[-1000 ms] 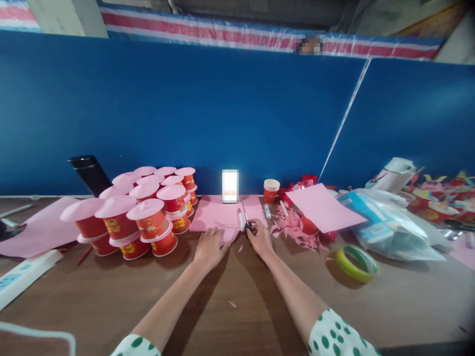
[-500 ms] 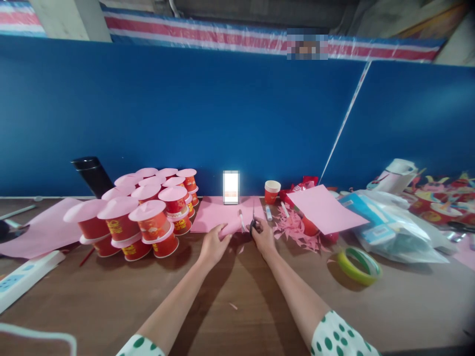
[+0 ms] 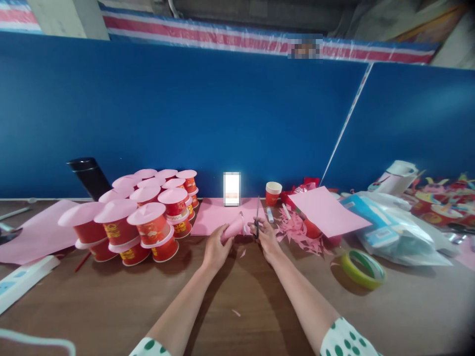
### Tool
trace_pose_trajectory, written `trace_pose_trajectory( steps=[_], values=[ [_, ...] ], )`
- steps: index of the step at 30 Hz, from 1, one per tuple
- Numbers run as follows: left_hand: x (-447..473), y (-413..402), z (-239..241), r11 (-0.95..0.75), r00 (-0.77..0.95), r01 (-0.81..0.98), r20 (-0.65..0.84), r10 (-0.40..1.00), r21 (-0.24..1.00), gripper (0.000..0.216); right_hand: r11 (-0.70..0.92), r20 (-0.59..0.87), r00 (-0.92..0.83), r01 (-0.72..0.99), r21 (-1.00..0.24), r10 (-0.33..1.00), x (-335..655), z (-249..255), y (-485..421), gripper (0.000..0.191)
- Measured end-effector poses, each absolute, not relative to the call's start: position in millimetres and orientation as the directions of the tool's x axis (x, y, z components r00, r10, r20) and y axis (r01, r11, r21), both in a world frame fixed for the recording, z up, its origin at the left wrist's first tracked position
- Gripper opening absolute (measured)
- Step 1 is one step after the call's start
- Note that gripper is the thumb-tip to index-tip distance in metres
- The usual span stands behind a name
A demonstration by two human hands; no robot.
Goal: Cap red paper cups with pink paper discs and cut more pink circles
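Note:
Pinched in my left hand (image 3: 218,245) is a curled piece of pink paper (image 3: 233,229), its far end bending toward the right. My right hand (image 3: 266,240) grips a pair of dark-handled scissors (image 3: 257,222), the blades pointing away from me just right of the paper. Under and beyond both hands lies a flat pink sheet (image 3: 211,213). A small pink scrap (image 3: 243,253) rests on the table between my wrists, and another sliver (image 3: 236,312) lies nearer to me.
Stacked red cups with pink paper discs (image 3: 146,225) stand at left, beside a black bottle (image 3: 89,177). Rightward are paper cups (image 3: 273,193), a heap of pink scraps (image 3: 295,230), a pink sheet (image 3: 328,210), yellow-green tape (image 3: 361,269) and a plastic bag (image 3: 399,237). A lit phone (image 3: 232,189) stands ahead.
The curled pink paper has tilted up and shows more of its curved side. My right hand has shifted slightly right, bringing the scissors a little away from the paper.

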State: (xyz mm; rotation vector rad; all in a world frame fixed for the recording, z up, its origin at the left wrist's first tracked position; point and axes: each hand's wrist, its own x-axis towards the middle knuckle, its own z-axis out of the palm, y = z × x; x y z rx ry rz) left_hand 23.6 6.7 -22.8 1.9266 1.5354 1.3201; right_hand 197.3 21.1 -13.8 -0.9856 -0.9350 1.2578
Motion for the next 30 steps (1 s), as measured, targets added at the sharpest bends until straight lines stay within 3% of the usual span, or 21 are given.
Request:
trace_pose_trajectory(
  steps=[14, 20, 23, 26, 30],
  values=[
    [24.7, 5.9, -29.9, -0.488, 0.168, 0.646, 0.514, 0.841, 0.587, 0.043, -0.017, -0.012, -0.018, -0.289, -0.957, 1.0, 200.6, -11.7, 17.5, 0.059],
    [26.8, 3.4, -24.8, -0.493, 0.154, 0.566, 0.503, 0.85, 0.661, 0.042, 0.003, 0.014, -0.03, -0.31, -0.951, 0.999, 203.3, -16.1, 18.1, 0.063],
    [28.7, 5.7, -23.5, -0.415, 0.018, 0.416, 0.449, 0.893, 0.809, 0.05, 0.005, 0.003, 0.005, -0.324, -0.946, 1.0, 204.1, -18.4, 19.6, 0.062],
    [29.2, 10.3, -23.2, -0.209, -0.143, 0.104, 0.222, 0.965, 0.972, 0.059, 0.002, -0.01, 0.031, -0.374, -0.927, 0.999, 204.7, -19.0, 20.5, 0.059],
    [28.0, 13.0, -19.5, 0.071, -0.12, -0.296, -0.111, 0.987, 0.953, 0.048, 0.019, -0.004, 0.055, -0.423, -0.906, 0.998, 203.7, -18.0, 19.8, 0.058]
  ],
)
